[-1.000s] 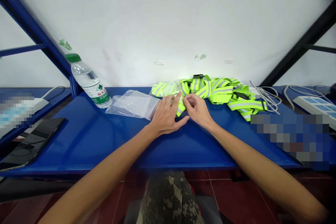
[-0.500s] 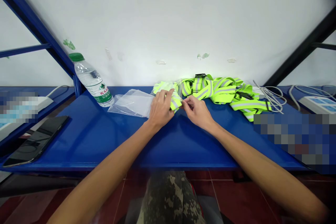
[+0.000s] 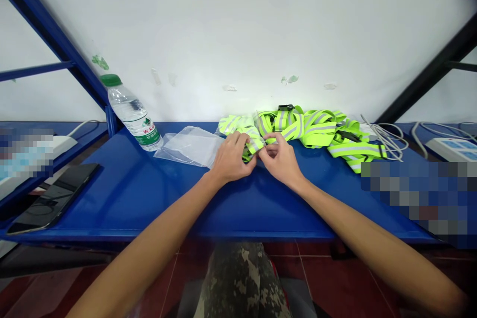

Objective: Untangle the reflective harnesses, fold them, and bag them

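My left hand (image 3: 233, 159) is closed around a folded neon-yellow reflective strap (image 3: 255, 145) with a silver stripe. From the other side, my right hand (image 3: 281, 160) pinches the near right end of the same strap; its fingertips almost meet those of my left hand. Exactly what lies between the fingertips is partly hidden. Just behind my hands rests a clear plastic bag (image 3: 238, 122) with yellow strap showing through. Flat clear plastic bags (image 3: 194, 145) lie left of my left hand. A heap of loose reflective straps (image 3: 316, 129) with black buckles spreads to the right.
A water bottle (image 3: 134, 114) with a green cap stands at the back left of the blue table (image 3: 149, 203). A black phone (image 3: 55, 198) lies at the left edge. White cables (image 3: 389, 139) and a power strip (image 3: 452, 149) are at right. A wall rises behind.
My left thumb has come round to the front of the strap, closer to my right hand. My right fingers have curled in more against the strap's end. The other things lie as before.
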Demonstrator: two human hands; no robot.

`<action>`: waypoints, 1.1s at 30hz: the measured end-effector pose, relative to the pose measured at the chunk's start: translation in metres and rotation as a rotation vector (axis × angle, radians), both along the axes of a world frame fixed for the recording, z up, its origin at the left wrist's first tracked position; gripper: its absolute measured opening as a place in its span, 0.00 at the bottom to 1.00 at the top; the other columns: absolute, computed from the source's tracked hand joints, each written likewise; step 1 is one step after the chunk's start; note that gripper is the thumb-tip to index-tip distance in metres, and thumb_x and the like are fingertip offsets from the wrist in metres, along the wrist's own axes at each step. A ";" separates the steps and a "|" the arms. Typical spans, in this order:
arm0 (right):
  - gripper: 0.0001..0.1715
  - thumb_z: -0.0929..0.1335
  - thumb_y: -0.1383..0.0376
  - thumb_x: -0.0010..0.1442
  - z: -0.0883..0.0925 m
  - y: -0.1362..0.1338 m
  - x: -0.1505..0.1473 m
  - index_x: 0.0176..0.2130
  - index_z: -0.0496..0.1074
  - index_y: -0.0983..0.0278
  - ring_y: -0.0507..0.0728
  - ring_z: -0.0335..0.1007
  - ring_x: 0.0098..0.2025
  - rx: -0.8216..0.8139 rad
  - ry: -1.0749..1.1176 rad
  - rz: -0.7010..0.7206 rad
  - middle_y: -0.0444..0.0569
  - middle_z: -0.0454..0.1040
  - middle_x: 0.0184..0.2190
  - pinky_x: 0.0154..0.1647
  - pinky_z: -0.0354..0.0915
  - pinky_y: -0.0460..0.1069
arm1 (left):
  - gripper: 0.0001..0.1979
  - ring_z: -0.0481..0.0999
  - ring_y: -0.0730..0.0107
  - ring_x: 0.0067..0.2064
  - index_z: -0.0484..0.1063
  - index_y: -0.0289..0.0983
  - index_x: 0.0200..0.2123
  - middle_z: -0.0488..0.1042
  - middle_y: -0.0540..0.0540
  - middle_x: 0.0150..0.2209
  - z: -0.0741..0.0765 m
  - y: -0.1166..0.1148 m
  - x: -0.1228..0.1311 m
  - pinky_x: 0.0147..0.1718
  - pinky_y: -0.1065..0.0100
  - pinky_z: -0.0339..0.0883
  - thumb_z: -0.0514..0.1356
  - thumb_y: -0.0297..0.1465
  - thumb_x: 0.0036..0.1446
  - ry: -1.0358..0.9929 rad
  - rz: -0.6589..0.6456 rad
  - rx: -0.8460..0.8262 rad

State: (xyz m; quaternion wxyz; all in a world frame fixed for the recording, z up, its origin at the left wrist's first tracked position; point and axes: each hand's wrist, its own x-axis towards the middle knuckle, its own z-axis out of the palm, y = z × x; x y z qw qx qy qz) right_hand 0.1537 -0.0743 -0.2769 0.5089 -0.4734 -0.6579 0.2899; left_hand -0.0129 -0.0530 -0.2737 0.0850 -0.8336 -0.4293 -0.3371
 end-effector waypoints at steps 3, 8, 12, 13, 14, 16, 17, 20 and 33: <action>0.17 0.67 0.60 0.58 0.000 0.004 0.005 0.49 0.67 0.57 0.56 0.73 0.27 -0.008 -0.003 0.006 0.42 0.76 0.27 0.33 0.65 0.50 | 0.11 0.69 0.56 0.45 0.67 0.37 0.40 0.70 0.40 0.42 -0.002 0.001 0.003 0.45 0.58 0.65 0.60 0.36 0.57 -0.055 0.006 0.042; 0.14 0.66 0.60 0.60 0.001 0.003 0.008 0.47 0.69 0.57 0.59 0.75 0.31 0.003 -0.072 -0.014 0.44 0.76 0.26 0.38 0.66 0.51 | 0.07 0.69 0.57 0.41 0.66 0.38 0.35 0.69 0.43 0.37 -0.006 0.005 0.008 0.39 0.60 0.65 0.57 0.22 0.52 -0.011 0.100 -0.011; 0.12 0.65 0.62 0.60 -0.001 -0.002 0.007 0.45 0.70 0.57 0.59 0.76 0.31 0.037 -0.165 -0.010 0.46 0.78 0.28 0.38 0.66 0.51 | 0.08 0.71 0.58 0.38 0.67 0.39 0.31 0.71 0.43 0.33 -0.006 0.013 0.013 0.31 0.62 0.62 0.55 0.20 0.52 0.093 0.183 -0.008; 0.11 0.65 0.63 0.60 -0.003 -0.003 0.006 0.45 0.70 0.58 0.59 0.76 0.30 0.046 -0.180 -0.005 0.46 0.78 0.29 0.37 0.66 0.51 | 0.07 0.71 0.58 0.37 0.67 0.39 0.30 0.71 0.43 0.33 -0.005 0.015 0.014 0.30 0.63 0.61 0.56 0.21 0.52 0.111 0.206 -0.028; 0.10 0.65 0.63 0.61 -0.004 -0.004 0.005 0.44 0.70 0.58 0.58 0.75 0.30 0.056 -0.190 -0.002 0.46 0.79 0.29 0.36 0.66 0.50 | 0.07 0.72 0.58 0.37 0.67 0.39 0.30 0.72 0.43 0.32 -0.005 0.017 0.015 0.29 0.63 0.60 0.56 0.21 0.52 0.129 0.225 -0.053; 0.08 0.64 0.63 0.61 -0.004 -0.004 0.004 0.42 0.69 0.60 0.56 0.75 0.28 0.074 -0.187 -0.007 0.46 0.79 0.29 0.34 0.66 0.49 | 0.06 0.73 0.59 0.37 0.68 0.39 0.31 0.73 0.44 0.33 -0.004 0.018 0.018 0.30 0.64 0.61 0.56 0.22 0.53 0.167 0.248 -0.094; 0.08 0.63 0.64 0.61 -0.004 -0.003 0.005 0.41 0.69 0.61 0.55 0.74 0.27 0.076 -0.173 -0.015 0.46 0.78 0.28 0.33 0.66 0.48 | 0.06 0.73 0.59 0.38 0.68 0.39 0.32 0.74 0.44 0.34 -0.004 0.018 0.019 0.31 0.64 0.61 0.55 0.22 0.54 0.179 0.248 -0.104; 0.11 0.66 0.64 0.58 -0.001 0.001 0.008 0.42 0.68 0.63 0.55 0.76 0.29 0.039 -0.090 -0.036 0.45 0.77 0.26 0.32 0.68 0.47 | 0.03 0.73 0.59 0.41 0.67 0.38 0.34 0.73 0.43 0.37 -0.005 0.012 0.020 0.36 0.63 0.64 0.57 0.26 0.55 0.151 0.193 -0.098; 0.07 0.70 0.75 0.57 -0.006 0.021 0.027 0.38 0.73 0.68 0.53 0.76 0.24 -0.335 0.208 0.008 0.47 0.78 0.24 0.26 0.75 0.46 | 0.10 0.74 0.57 0.42 0.67 0.38 0.41 0.73 0.41 0.39 -0.006 0.003 0.027 0.35 0.61 0.64 0.52 0.21 0.59 0.257 0.269 -0.235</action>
